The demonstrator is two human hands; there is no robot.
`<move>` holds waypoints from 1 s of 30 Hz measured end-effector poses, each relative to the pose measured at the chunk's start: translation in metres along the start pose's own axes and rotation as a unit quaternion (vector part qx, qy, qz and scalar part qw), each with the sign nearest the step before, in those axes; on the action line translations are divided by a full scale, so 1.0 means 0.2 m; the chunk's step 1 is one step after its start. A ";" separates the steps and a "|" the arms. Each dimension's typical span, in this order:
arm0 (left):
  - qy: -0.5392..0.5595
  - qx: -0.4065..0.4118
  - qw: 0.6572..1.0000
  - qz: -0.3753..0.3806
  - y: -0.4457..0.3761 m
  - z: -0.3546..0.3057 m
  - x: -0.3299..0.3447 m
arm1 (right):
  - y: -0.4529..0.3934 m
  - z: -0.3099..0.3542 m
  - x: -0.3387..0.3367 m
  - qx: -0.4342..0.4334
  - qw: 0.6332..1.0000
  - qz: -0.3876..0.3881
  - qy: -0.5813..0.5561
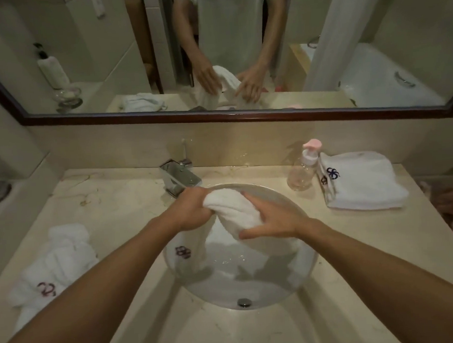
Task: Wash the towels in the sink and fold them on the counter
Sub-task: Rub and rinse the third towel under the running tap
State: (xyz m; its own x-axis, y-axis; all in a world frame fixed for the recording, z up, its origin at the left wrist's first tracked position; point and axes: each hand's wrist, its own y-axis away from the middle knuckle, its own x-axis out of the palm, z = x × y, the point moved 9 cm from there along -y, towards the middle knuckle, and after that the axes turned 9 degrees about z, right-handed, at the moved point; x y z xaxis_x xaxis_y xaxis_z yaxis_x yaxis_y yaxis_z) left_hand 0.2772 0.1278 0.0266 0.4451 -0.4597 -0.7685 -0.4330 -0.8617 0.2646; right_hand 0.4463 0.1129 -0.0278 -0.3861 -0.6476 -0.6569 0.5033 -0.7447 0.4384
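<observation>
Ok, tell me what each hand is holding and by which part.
The left hand grips the bunched upper end of the white towel over the sink; the right hand presses its middle.

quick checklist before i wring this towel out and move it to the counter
1. Grip: left hand grips the bunched end of the white logo towel: ok.
2. Right hand lies on the towel with fingers spread, not gripping: not ok.
3. Towel's lower part hangs in the round white sink, so drips stay inside: ok.
4. Chrome tap off: cannot tell.
5. Landing spot: bare beige marble counter on the left, behind the crumpled white towel: ok.
</observation>
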 end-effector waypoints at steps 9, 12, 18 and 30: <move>-0.181 -0.036 0.982 0.050 -0.10 0.07 0.01 | -0.25 0.09 0.17 0.043 0.989 -0.036 -0.138; -0.246 -0.082 0.964 0.061 -0.09 0.22 0.01 | -0.26 0.13 0.08 0.035 0.981 -0.052 -0.181; 0.095 -0.021 0.995 -0.038 -0.14 0.38 0.01 | -0.29 0.46 -0.11 -0.008 0.988 -0.065 -0.141; 0.236 0.049 0.963 0.119 -0.16 0.38 0.17 | -0.37 0.22 -0.01 0.142 0.986 0.083 -0.006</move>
State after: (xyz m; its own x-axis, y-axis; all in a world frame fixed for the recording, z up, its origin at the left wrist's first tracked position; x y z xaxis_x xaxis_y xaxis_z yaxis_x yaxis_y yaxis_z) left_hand 0.2468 0.1571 -0.0519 0.6214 -0.7075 -0.3365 -0.6278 -0.7066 0.3265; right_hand 0.3757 0.1626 -0.0335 -0.3267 -0.7645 -0.5557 0.3243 -0.6430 0.6939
